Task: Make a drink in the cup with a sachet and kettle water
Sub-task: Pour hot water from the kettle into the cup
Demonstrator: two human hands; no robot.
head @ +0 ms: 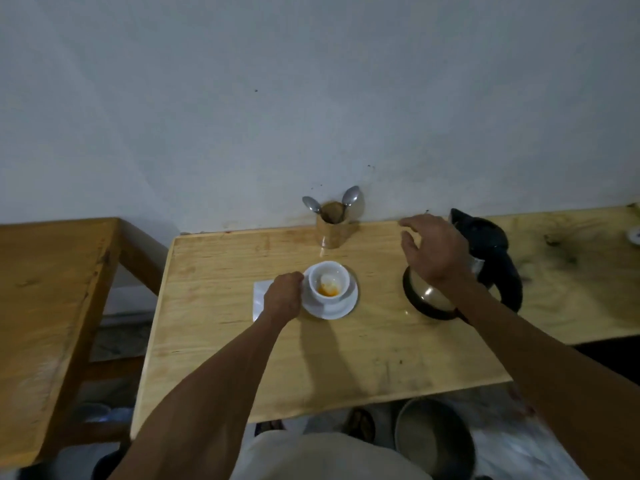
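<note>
Only one view here, so we've got no second angle to compare against and no shared overlap. It's a head-worn wide-angle looking forward and steeply down onto a small wooden table [214, 341] pushed up against a pale wall [242, 98], which fills the whole top half. We're close: both forearms run in from the bottom edge, and our own lap shows at the very bottom. The left hand [282, 297] and right hand [433, 249] land about mid-frame (lens bends the table edges a fair bit). Past the right fingertips [407, 221] the tabletop ends at the wall. Floor peeks out underneath.
</note>
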